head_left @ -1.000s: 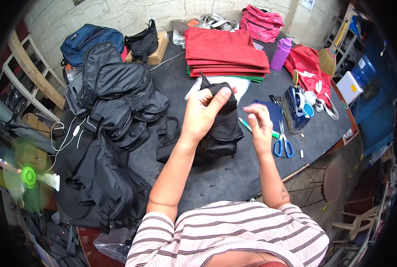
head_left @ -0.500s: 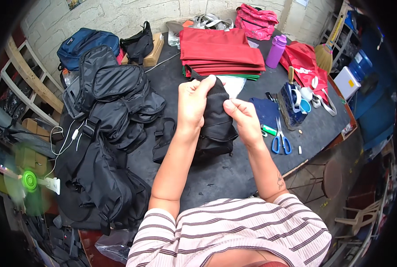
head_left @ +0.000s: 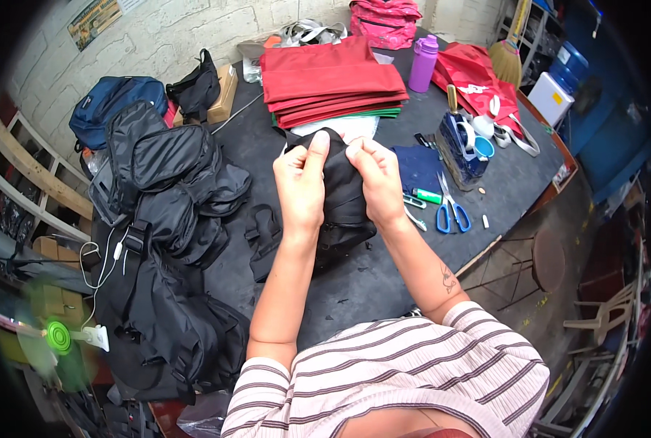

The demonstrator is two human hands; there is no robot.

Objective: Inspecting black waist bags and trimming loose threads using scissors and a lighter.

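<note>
Both hands grip the upper edge of a small black fabric bag (head_left: 344,201) above the dark table. My left hand (head_left: 301,186) is closed on its left side, with the thumb pressed on top. A short black strap end sticks out beside that fist. My right hand (head_left: 375,175) pinches the same edge a little to the right, fingers curled. The fabric between the two hands is drawn up, and the bag's lower part hangs below, partly hidden by my wrists. A black strap piece (head_left: 261,230) lies left of my left forearm.
Black bags (head_left: 172,182) are heaped at the left. Folded red fabric (head_left: 329,77) is stacked at the far side, near a purple bottle (head_left: 422,64). Blue-handled scissors (head_left: 452,212), a green-labelled tube (head_left: 428,196) and a dark blue holder (head_left: 458,153) sit right. A fan (head_left: 58,337) spins lower left.
My right hand has moved closer to my left along the bag's edge. The whole view has turned slightly, so the table things appear shifted left.
</note>
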